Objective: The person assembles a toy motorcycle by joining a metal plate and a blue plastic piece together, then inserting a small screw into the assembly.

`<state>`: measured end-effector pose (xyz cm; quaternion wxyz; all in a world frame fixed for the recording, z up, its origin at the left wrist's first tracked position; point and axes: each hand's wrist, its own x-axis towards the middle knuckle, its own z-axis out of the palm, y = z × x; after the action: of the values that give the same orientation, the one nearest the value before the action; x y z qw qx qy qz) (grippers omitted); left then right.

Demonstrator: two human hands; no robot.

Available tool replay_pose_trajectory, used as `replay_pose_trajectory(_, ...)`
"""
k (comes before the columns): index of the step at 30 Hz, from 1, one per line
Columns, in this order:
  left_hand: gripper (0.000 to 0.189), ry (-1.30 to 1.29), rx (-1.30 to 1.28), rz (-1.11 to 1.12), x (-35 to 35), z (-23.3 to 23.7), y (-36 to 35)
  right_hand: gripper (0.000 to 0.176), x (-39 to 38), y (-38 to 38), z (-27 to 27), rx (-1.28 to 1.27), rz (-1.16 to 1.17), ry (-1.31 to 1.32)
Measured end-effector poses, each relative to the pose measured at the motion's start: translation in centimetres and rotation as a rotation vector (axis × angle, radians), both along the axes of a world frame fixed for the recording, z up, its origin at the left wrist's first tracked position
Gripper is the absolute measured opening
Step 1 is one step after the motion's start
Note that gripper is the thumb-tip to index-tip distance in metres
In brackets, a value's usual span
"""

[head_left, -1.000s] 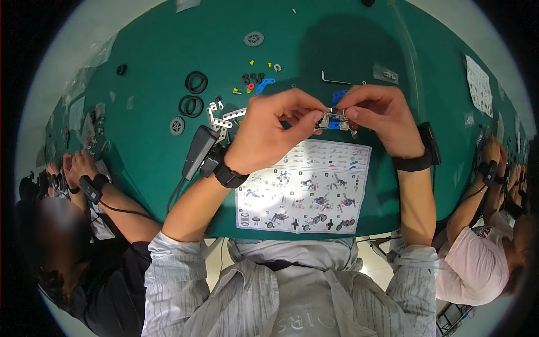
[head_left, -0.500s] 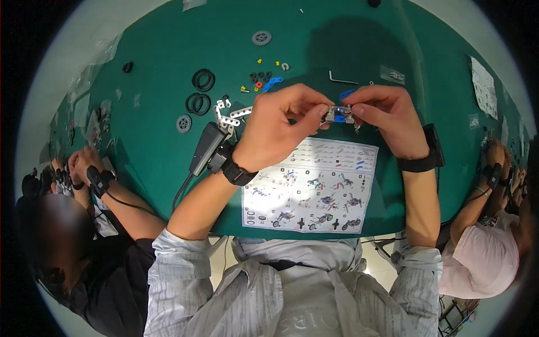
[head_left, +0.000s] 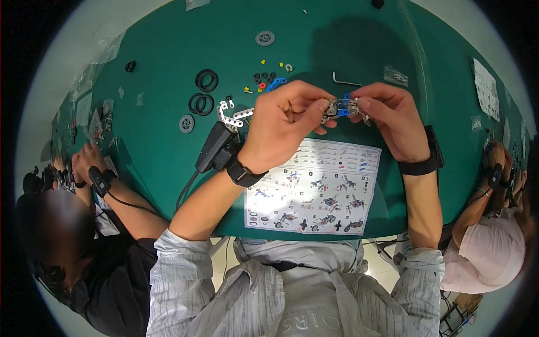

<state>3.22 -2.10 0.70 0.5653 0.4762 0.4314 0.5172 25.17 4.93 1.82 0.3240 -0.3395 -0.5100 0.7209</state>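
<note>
Between both hands, above the top edge of the printed instruction sheet point(head_left: 311, 191), is a small metal and blue assembly point(head_left: 343, 108). My left hand point(head_left: 289, 121) pinches its left end between thumb and fingers. Its right end is in the fingertips of my right hand point(head_left: 394, 115). The fingers partly cover both ends of the piece. Silver perforated strips point(head_left: 229, 119) lie just left of my left hand, and a blue part point(head_left: 277, 84) rests behind it.
Black rings point(head_left: 206, 80), grey wheels point(head_left: 265, 38), small black, red and yellow pieces point(head_left: 264, 78), a hex key point(head_left: 343, 80) and a bagged part point(head_left: 396, 76) lie on the green table point(head_left: 168, 50). People sit at both sides, a co-worker's hands point(head_left: 87, 163) at left.
The assembly has turned slightly between my fingers, showing more of its metal and blue faces. My left hand has shifted a little right. The whole view has moved slightly.
</note>
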Motion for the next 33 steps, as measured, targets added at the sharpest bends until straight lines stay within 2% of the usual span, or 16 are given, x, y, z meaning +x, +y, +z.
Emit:
replay_pose_trajectory(6, 0.015, -0.043, -0.013, 0.027, 0.0, 0.1, 0.0, 0.022, -0.1, -0.1, 1.0, -0.126, 0.046, 0.009)
replay_pose_trajectory(8, 0.014, 0.014, 0.011, 0.039, 0.0, 0.0, 0.0, 0.022, -0.2, -0.1, 1.1, -0.144, 0.031, -0.006)
replay_pose_trajectory(15, 0.012, 0.218, 0.137, 0.094, 0.3, -0.3, -0.2, 0.022, 0.2, -0.2, 0.6, -0.105, 0.065, -0.032)
replay_pose_trajectory(21, 0.012, 0.41, 0.207, 0.011, -0.7, 0.0, 0.0, 0.022, -0.1, -0.2, 0.5, -0.08, 0.048, -0.046)
replay_pose_trajectory(29, 0.013, 0.456, 0.258, 0.002, -0.8, 0.5, 0.1, 0.019, -0.2, -0.4, 0.5, -0.085, 0.042, -0.058)
replay_pose_trajectory(33, 0.014, 0.48, 0.281, -0.013, -0.9, 0.6, 0.2, 0.018, -0.4, -0.5, 1.4, -0.041, 0.05, -0.166)
